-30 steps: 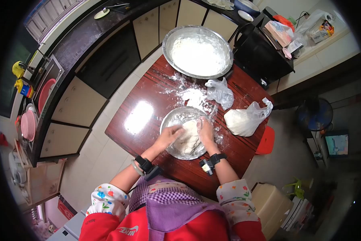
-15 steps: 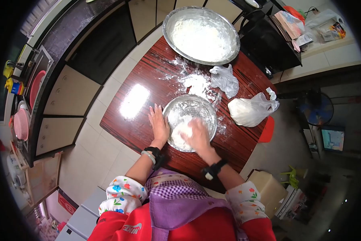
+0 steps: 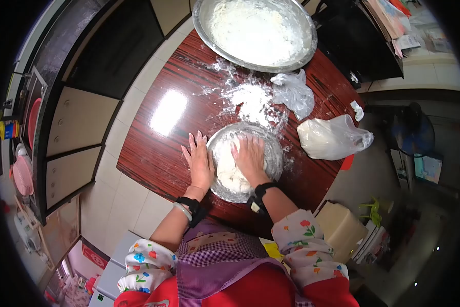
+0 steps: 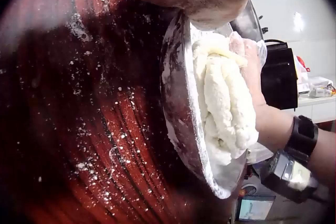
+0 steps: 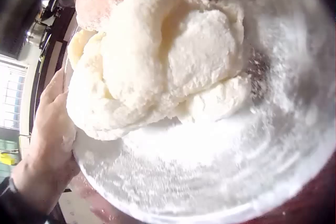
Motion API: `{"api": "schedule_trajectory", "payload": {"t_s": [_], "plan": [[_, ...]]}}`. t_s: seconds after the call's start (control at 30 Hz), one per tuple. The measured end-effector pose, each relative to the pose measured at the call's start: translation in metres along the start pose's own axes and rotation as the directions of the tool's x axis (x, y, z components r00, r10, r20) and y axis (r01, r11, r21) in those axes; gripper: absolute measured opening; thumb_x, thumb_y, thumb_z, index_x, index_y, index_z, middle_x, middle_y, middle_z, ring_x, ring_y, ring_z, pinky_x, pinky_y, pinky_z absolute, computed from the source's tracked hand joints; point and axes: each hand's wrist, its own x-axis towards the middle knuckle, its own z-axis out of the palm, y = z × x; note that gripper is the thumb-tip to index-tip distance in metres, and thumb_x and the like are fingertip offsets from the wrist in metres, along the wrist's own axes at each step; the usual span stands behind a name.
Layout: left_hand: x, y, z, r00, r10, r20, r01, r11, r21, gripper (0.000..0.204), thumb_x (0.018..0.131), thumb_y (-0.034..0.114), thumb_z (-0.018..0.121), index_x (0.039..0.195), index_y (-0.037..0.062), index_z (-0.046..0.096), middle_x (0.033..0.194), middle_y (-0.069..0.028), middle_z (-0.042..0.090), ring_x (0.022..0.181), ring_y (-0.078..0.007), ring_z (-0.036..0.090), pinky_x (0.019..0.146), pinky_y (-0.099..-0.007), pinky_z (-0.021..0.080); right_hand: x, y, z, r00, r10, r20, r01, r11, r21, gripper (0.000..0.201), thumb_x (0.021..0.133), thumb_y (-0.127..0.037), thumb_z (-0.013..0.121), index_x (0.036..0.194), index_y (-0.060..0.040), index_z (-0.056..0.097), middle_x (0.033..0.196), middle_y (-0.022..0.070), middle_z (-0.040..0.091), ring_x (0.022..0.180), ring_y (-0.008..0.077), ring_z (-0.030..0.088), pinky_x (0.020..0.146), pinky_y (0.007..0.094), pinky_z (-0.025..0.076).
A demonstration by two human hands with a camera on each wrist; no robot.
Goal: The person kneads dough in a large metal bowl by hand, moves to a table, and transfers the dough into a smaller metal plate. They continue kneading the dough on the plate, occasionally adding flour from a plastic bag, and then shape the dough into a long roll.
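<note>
A lumpy, folded piece of pale dough (image 3: 229, 173) sits in a floury metal bowl (image 3: 275, 156) near the front of the table. My right hand (image 3: 249, 157) presses down on the dough with fingers extended. At the bowl's left side, my left hand (image 3: 200, 165) rests against the outer wall, its fingers straight and spread. The left wrist view has the dough (image 4: 226, 98) piled close to the bowl's near rim. Deep creases run across the dough (image 5: 142, 61) in the right wrist view, with loose flour on the bowl's inside.
A large metal basin (image 3: 201, 30) of flour stands at the back of the table (image 3: 148, 148). Spilled flour (image 3: 253, 102) lies between basin and bowl. To the right are a crumpled plastic bag (image 3: 295, 94) and a tied bag of white contents (image 3: 324, 138).
My left hand has left the dough for the bowl's outer left side. My right hand has shifted from the dough's right side onto its top. The head view has tilted downward.
</note>
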Motion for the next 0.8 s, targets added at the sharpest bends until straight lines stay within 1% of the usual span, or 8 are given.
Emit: {"api": "schedule_trajectory", "payload": {"t_s": [0.1,0.23,0.3,0.37,0.47,0.57,0.77,0.8], "plan": [[-0.006,-0.006,0.006,0.999,0.031,-0.031,-0.031,1.000,-0.003,0.046,0.088,0.002,0.047,0.132,-0.0014,0.037,0.146,-0.0187,0.028,0.140,-0.0376,0.013,0.110,-0.0572,0.005,0.011,-0.003,-0.007,0.999,-0.008,0.048,0.007,1.000,0.025,0.030,0.085,-0.031,0.056,0.099,-0.0046,0.057,0.099,0.0126,0.057,0.097,0.0292,0.052,0.086,0.0451,0.035],[-0.013,-0.008,0.010,0.997,-0.021,-0.068,0.020,0.999,-0.026,0.050,0.089,0.004,0.047,0.136,-0.0017,0.032,0.146,-0.0184,0.028,0.140,-0.0374,0.012,0.111,-0.0552,0.004,0.020,-0.017,-0.026,0.966,0.125,0.226,-0.163,0.973,0.160,0.029,0.087,-0.032,0.054,0.101,-0.0073,0.060,0.101,0.0151,0.059,0.104,0.0325,0.051,0.089,0.0499,0.037],[-0.016,-0.010,0.013,0.988,-0.103,-0.115,0.083,0.984,-0.160,0.045,0.088,0.002,0.045,0.132,-0.0030,0.036,0.147,-0.0193,0.027,0.140,-0.0367,0.012,0.111,-0.0551,0.002,0.022,-0.024,-0.049,0.947,-0.020,0.320,-0.152,0.850,0.505,0.026,0.084,-0.031,0.058,0.091,-0.0055,0.063,0.096,0.0177,0.060,0.096,0.0355,0.053,0.086,0.0505,0.037],[-0.018,-0.013,0.016,0.985,-0.116,-0.125,0.095,0.982,-0.163,0.048,0.088,0.002,0.045,0.134,-0.0030,0.034,0.147,-0.0197,0.027,0.140,-0.0364,0.013,0.111,-0.0543,0.001,0.010,-0.037,-0.071,0.944,-0.060,0.326,-0.111,0.869,0.481,0.028,0.083,-0.031,0.060,0.079,-0.0047,0.065,0.086,0.0161,0.062,0.093,0.0336,0.055,0.086,0.0478,0.037],[-0.020,-0.011,0.018,0.974,-0.152,-0.169,0.123,0.978,-0.171,0.047,0.088,0.002,0.045,0.133,-0.0042,0.034,0.146,-0.0209,0.029,0.139,-0.0367,0.015,0.112,-0.0531,0.002,-0.043,-0.051,-0.088,0.986,-0.159,0.052,0.144,0.966,0.214,0.025,0.079,-0.029,0.063,0.069,-0.0069,0.064,0.077,0.0108,0.060,0.085,0.0283,0.054,0.080,0.0408,0.037],[-0.021,-0.008,0.014,0.977,-0.150,-0.150,0.128,0.981,-0.147,0.046,0.089,0.003,0.046,0.133,-0.0049,0.034,0.145,-0.0210,0.029,0.139,-0.0360,0.015,0.112,-0.0532,0.002,-0.090,-0.037,-0.061,0.987,-0.119,-0.111,0.135,0.980,0.143,0.018,0.076,-0.027,0.063,0.071,-0.0101,0.064,0.078,0.0064,0.058,0.084,0.0246,0.053,0.077,0.0416,0.036],[-0.021,-0.011,0.014,0.981,-0.120,-0.149,0.111,0.991,-0.070,0.044,0.090,0.005,0.045,0.132,-0.0046,0.035,0.146,-0.0185,0.029,0.140,-0.0339,0.015,0.112,-0.0534,0.003,-0.073,-0.029,-0.039,0.988,-0.069,-0.141,0.070,0.998,0.002,0.017,0.073,-0.023,0.062,0.085,-0.0118,0.059,0.079,0.0056,0.053,0.082,0.0243,0.051,0.074,0.0414,0.036],[-0.020,-0.010,0.014,0.981,-0.127,-0.145,0.119,0.991,-0.068,0.044,0.090,0.005,0.045,0.132,-0.0046,0.035,0.146,-0.0185,0.029,0.140,-0.0339,0.015,0.112,-0.0534,0.003,-0.066,-0.030,-0.041,0.999,-0.040,-0.008,0.040,0.999,-0.010,0.025,0.071,-0.023,0.063,0.093,-0.0114,0.058,0.093,0.0067,0.056,0.091,0.0255,0.052,0.077,0.0431,0.035]]}}
